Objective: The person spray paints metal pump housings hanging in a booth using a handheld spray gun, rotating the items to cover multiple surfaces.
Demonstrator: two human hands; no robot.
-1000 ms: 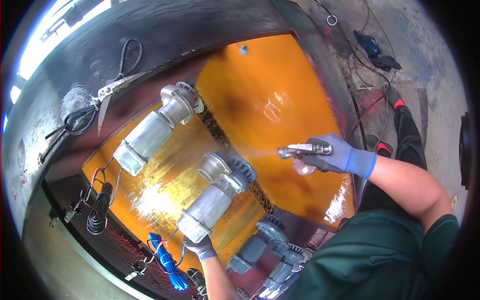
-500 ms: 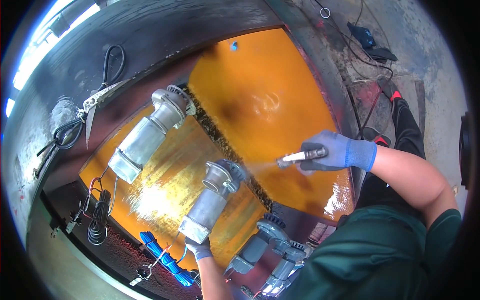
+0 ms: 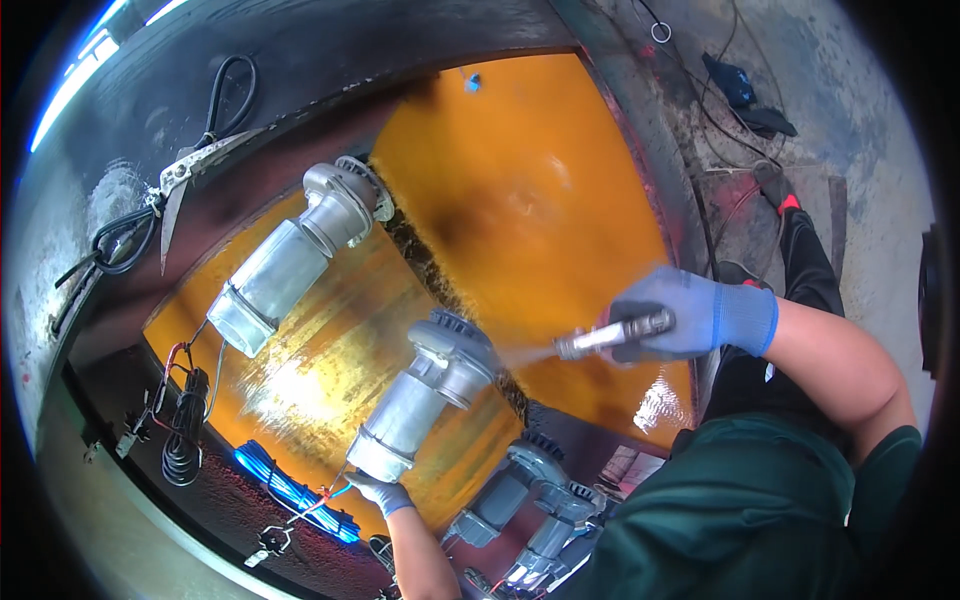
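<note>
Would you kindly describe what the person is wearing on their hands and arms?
The right glove is blue with dark grey areas and a blue cuff; the left glove looks paler, grey-blue. A short dark green sleeve leaves the right forearm bare.

Right hand (image 3: 655, 318): I see it grip a spray gun (image 3: 612, 336), mist (image 3: 527, 354) reaching the middle motor (image 3: 402, 410).
Left hand (image 3: 382, 493): at that motor's lower end.
Blue cable (image 3: 290, 493): by the orange panel's (image 3: 345, 315) lower-left edge.
</note>
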